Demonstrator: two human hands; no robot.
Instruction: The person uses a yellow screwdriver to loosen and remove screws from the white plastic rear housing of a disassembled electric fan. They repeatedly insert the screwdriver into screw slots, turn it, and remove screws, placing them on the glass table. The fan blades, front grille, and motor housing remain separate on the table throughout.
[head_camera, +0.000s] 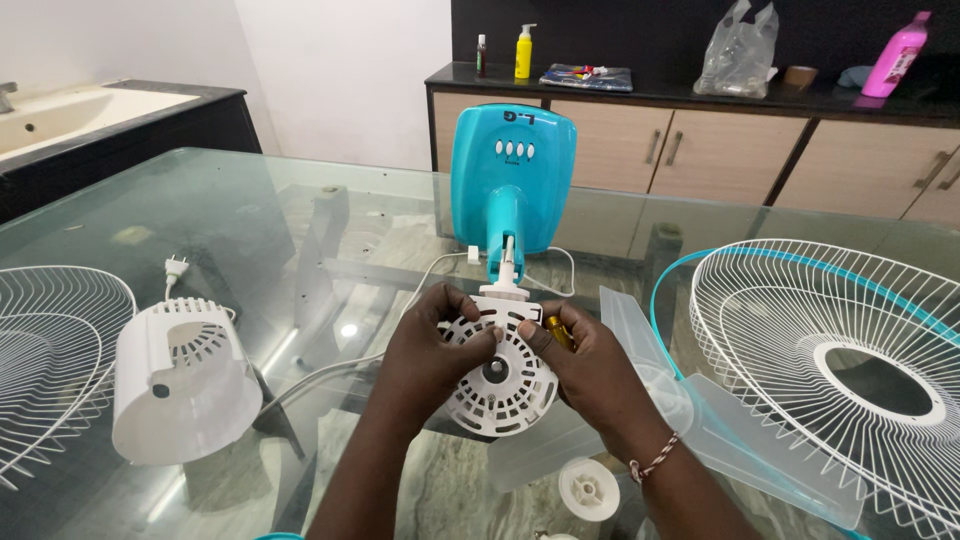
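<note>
Hands, left (432, 345) and right (590, 365), clamped on either side of the white vented motor housing (500, 375) above the glass table (250, 210); a steady two-sided grip would keep the part level.

White vented motor housing (500, 385) (round) — upright

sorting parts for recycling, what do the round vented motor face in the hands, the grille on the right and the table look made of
Motor face: looks like white moulded plastic, matt, with cast slots and ribs.
Grille on the right: thin white wires, probably coated metal, with a turquoise rim that seems plastic.
Table: glass, clear and glossy; the base and floor show through it.
</note>
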